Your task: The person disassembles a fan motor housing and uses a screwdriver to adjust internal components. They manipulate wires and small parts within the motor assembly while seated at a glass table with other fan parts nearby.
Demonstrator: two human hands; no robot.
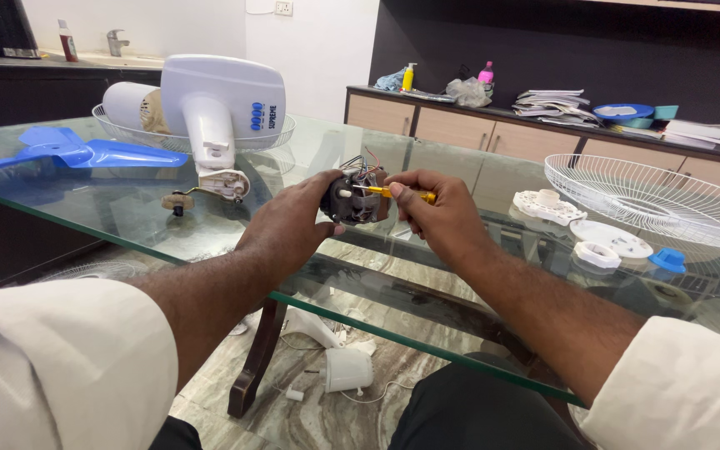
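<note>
- The left hand (pixel 289 225) is curling around a small dark fan motor (pixel 350 198), fingers wrapped behind it and thumb pressing near its lower edge, so the hand is closed firmly on it.
- The motor is hovering just above the glass table (pixel 127 208), near the middle of the view, with its short shaft pointing left and thin coloured wires sticking up from its top.
- The right hand (pixel 443 218) is pinching a slim yellow-handled screwdriver (pixel 393 193), thumb and forefinger closing tightly on the handle while the other fingers are folding into the palm.
- The screwdriver is lying almost level, its tip reaching into the motor's right side; whether it is sitting on a screw is too small to tell.
- A white fan housing (pixel 218 108) is resting behind the left hand, leaning on a wire guard, with a blue fan blade (pixel 85 152) lying to its left.
- A second white wire fan guard (pixel 660 200) is sitting on the table's right part, with round white plastic parts (pixel 597 242) and a blue cap (pixel 668 260) just beside it, well apart from the hands.
- A white plastic piece (pixel 347 368) is lying on the marbled floor beneath the glass.
</note>
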